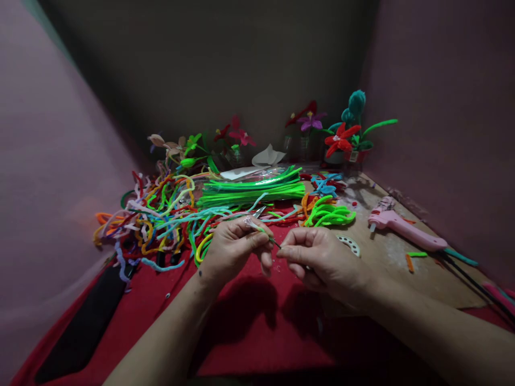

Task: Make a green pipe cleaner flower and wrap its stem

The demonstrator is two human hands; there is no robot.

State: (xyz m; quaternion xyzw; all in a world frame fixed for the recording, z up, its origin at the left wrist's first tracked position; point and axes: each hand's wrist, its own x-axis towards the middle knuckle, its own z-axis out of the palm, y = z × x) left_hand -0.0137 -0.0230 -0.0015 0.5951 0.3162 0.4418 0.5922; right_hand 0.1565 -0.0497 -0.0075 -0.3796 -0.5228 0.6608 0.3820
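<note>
Fingers of my left hand (233, 247) and right hand (322, 262) pinch shut on one thin wire stem (270, 238) at centre frame, above the red cloth (257, 321); small scissors (257, 213) lie just behind the left fingers; the big tangle of pipe cleaners (161, 220) fills the middle left, the pink glue gun (402, 228) rests at right; I judge the stem could slip or kink if either pinch twists unevenly; its bare tip might prick my fingertips.
</note>
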